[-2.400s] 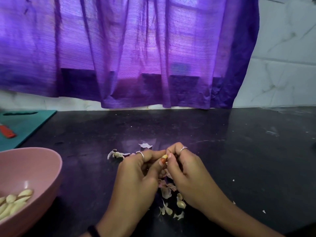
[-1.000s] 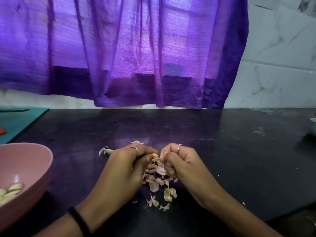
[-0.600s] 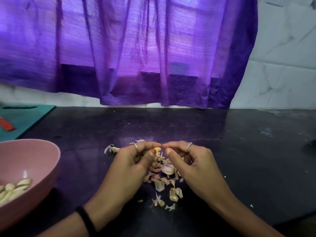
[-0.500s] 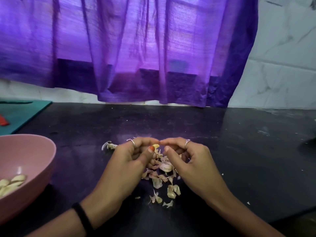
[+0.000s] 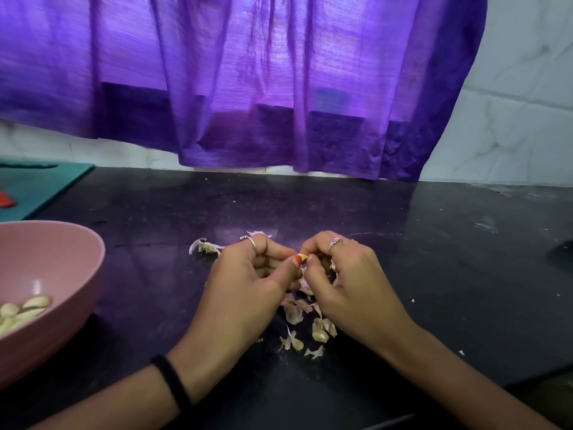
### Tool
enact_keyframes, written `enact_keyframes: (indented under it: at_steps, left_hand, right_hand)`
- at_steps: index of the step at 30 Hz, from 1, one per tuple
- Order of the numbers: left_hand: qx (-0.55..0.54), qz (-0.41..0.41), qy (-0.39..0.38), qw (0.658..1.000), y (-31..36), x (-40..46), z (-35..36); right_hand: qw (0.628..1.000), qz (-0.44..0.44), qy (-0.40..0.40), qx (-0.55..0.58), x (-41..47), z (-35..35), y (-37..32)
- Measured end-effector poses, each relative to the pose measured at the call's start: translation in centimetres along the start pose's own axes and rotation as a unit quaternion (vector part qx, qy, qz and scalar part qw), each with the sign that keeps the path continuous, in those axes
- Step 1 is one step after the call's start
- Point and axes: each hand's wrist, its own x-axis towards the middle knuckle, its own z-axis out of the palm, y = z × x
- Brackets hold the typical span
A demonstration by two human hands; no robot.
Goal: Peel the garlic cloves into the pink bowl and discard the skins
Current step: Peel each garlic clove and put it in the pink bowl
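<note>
Black counter (image 5: 434, 274), hands (image 5: 297, 274) pinching clove (image 5: 303, 258)

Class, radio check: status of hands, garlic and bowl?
Both hands pinching one garlic clove. Pink bowl left, holding peeled cloves. Skins piled beneath; nothing blocking.

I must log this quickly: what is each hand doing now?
Left hand: fingers curled, pinching the garlic clove.
Right hand: fingers curled, pinching the same clove.
</note>
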Motion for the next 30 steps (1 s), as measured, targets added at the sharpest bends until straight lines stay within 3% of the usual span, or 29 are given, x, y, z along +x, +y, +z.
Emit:
enact_keyframes:
  at_steps: [13, 19, 26, 30]
  left_hand:
    - [-0.008, 0.009, -0.009, 1.0, -0.2, 0.1, 0.0]
    - [0.058, 0.054, -0.04, 0.996, -0.6, 0.2, -0.3]
    - [0.112, 0.096, -0.079, 0.986, -0.5, -0.1, -0.8]
    - [0.074, 0.089, -0.071, 0.991, -0.3, 0.0, -1.0]
  right_hand:
    - [0.996, -0.06, -0.007, -0.066, 0.0, 0.5, 0.3]
    - [0.99, -0.101, 0.022, -0.092, -0.1, 0.5, 0.5]
    - [0.997, -0.067, 0.015, 0.024, -0.2, -0.1, 0.2]
    - [0.991, 0.019, -0.027, 0.127, -0.5, -0.5, -0.1]
